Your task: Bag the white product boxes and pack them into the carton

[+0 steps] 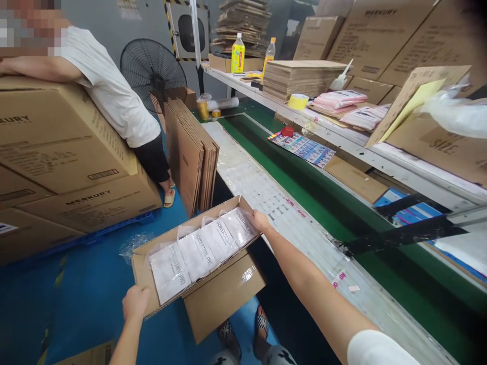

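Note:
I hold an open cardboard box (224,299) between both hands, above the blue floor beside the conveyor. My left hand (135,302) grips its near left edge. At the far right rim, my right hand (258,221) grips next to the table's edge. Inside lie several white packets in clear plastic bags (201,251), printed with dark lettering. One flap hangs down in front with clear tape on it.
A green conveyor belt (304,187) runs along my right, with a plastic-covered table edge (289,223). Flat cartons (192,157) lean upright ahead. A person in a white shirt (108,91) leans on stacked boxes (61,152) at left. A fan (154,73) stands behind.

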`<state>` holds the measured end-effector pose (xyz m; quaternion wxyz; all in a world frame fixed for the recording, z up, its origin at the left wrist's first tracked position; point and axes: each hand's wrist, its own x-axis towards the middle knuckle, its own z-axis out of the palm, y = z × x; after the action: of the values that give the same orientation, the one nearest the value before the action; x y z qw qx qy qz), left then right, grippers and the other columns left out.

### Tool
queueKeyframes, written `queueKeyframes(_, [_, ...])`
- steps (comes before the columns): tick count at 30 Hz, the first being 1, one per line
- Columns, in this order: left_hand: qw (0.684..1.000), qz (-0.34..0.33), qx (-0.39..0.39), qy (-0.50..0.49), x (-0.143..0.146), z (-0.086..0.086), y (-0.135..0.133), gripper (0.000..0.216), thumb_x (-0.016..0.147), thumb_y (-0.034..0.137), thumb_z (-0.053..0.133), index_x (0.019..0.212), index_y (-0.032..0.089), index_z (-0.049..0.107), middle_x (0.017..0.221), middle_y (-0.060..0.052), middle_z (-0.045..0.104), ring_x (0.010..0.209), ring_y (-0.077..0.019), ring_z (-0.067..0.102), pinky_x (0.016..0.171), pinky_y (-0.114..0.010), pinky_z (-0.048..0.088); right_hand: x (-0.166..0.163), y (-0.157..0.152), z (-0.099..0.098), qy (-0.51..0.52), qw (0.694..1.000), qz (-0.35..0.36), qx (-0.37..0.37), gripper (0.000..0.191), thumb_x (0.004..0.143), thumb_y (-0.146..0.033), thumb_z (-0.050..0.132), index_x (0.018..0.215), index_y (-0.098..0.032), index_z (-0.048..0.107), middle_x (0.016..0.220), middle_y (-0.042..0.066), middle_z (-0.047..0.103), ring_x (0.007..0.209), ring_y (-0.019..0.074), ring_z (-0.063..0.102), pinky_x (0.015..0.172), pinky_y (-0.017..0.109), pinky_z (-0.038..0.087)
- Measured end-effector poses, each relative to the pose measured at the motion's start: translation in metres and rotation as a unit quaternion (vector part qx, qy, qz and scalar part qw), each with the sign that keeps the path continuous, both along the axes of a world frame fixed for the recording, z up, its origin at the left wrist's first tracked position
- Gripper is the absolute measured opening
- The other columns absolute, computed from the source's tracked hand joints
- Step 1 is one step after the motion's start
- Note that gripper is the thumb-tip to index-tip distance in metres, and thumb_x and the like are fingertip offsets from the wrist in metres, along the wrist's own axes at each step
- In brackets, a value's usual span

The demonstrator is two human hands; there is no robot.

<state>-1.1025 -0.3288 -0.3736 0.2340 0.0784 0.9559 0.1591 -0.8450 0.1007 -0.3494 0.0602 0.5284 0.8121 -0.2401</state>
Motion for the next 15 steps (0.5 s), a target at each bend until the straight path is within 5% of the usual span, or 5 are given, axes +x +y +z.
queueKeyframes(3, [0.997, 0.035, 0.070, -0.021, -0.012, 0.009, 0.007, 0.014, 0.068, 0.035, 0.050, 0.064, 0.022, 0.053, 0.085, -0.021, 0.073, 0.100, -0.0456, 0.068, 0.087, -0.052, 0.055, -0.002, 0.004, 0.008, 0.028, 0.999, 0.015, -0.011, 0.045, 0.100, -0.047, 0.050, 0.129, -0.012, 0.058, 0.117, 0.012, 0.069, 0.106, 0.0211, 0.067, 0.095, 0.040, 0.052])
queueKeyframes(6, [0.981, 0.080, 0.167, -0.061, -0.004, 0.023, -0.017, 0.038, 0.072, 0.043, 0.050, 0.094, 0.015, 0.063, 0.090, -0.019, 0.075, 0.091, -0.0354, 0.073, 0.081, -0.044, 0.059, 0.010, -0.006, 0.019, 0.035, 0.999, 0.039, -0.013, 0.034, 0.102, -0.033, 0.047, 0.124, -0.014, 0.063, 0.117, 0.011, 0.072, 0.107, 0.0189, 0.068, 0.092, 0.032, 0.052])
queueKeyframes(10, [0.952, 0.164, 0.252, -0.052, 0.042, 0.040, -0.112, 0.074, 0.073, 0.060, 0.051, 0.130, 0.012, 0.053, 0.110, -0.016, 0.074, 0.099, -0.0264, 0.073, 0.088, -0.034, 0.058, 0.024, -0.009, 0.019, -0.006, 0.996, 0.089, -0.004, 0.033, 0.094, -0.025, 0.047, 0.114, -0.012, 0.070, 0.110, 0.014, 0.075, 0.105, 0.0247, 0.070, 0.083, 0.028, 0.053])
queueKeyframes(15, [0.925, 0.312, 0.216, -0.025, 0.140, 0.045, -0.229, 0.068, 0.069, 0.062, 0.055, 0.113, 0.011, 0.061, 0.099, -0.017, 0.074, 0.093, -0.0291, 0.073, 0.081, -0.035, 0.059, 0.022, 0.000, 0.000, -0.077, 0.986, 0.141, 0.049, 0.034, 0.084, -0.023, 0.049, 0.101, -0.007, 0.074, 0.096, 0.024, 0.075, 0.094, 0.0367, 0.073, 0.075, 0.038, 0.056])
